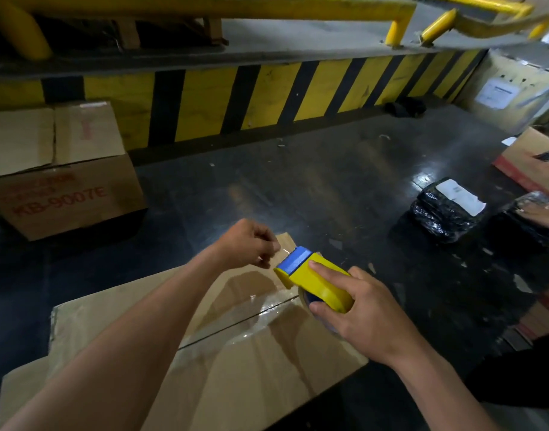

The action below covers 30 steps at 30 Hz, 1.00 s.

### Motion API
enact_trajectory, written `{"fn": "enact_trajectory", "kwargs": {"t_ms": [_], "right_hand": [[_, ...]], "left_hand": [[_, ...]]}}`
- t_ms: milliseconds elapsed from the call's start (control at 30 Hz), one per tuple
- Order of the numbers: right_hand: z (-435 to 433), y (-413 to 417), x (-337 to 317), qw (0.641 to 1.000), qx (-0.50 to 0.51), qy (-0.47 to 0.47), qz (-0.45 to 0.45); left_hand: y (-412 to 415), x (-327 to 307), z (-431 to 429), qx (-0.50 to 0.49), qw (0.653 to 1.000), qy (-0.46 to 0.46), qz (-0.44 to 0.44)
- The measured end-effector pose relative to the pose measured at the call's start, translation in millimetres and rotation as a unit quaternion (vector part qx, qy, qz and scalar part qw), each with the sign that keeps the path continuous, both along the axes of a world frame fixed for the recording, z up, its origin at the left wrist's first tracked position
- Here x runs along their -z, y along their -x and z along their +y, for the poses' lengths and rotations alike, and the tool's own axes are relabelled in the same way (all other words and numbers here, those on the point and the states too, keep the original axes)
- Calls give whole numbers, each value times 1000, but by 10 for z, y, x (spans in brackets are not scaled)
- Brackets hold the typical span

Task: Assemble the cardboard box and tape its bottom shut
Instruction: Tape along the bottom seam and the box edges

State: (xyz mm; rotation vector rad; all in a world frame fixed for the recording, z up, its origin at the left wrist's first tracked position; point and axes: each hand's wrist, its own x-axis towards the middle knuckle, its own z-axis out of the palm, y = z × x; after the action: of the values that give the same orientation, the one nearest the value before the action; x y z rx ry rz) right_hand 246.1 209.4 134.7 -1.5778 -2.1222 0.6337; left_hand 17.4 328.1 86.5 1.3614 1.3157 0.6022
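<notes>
The box (235, 368) is cropped below; right hand (369, 315) grips dispenser (316, 281), left hand (248, 244) seemingly pinches tape (284, 250).

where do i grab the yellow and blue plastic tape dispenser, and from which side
Grip the yellow and blue plastic tape dispenser by its curved yellow shell, from the rear, as the right hand does: it is broad and rounded. Avoid the blue front end, where tape feeds toward the left hand.

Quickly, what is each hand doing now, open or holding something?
Left hand: pinches the clear tape end, it seems.
Right hand: grips the yellow tape dispenser.
</notes>
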Motion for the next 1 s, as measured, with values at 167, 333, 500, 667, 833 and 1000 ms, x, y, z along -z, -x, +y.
{"fn": "enact_trajectory", "kwargs": {"t_ms": [167,333,500,667,833,1000], "right_hand": [[65,57,54,999,23,24,-34],[187,65,72,997,49,37,-50],[195,68,112,995,63,55,-60],[307,178,154,994,72,57,-53],[360,236,235,992,79,83,-47],[340,265,258,990,79,99,-54]], "left_hand": [[-8,120,386,32,995,-51,78],[-114,163,668,75,984,-92,135],[-45,219,958,88,974,-105,182],[-92,316,1141,111,963,-111,219],[-78,398,1229,117,964,-86,222],[-42,491,1211,127,967,-63,214]]}}
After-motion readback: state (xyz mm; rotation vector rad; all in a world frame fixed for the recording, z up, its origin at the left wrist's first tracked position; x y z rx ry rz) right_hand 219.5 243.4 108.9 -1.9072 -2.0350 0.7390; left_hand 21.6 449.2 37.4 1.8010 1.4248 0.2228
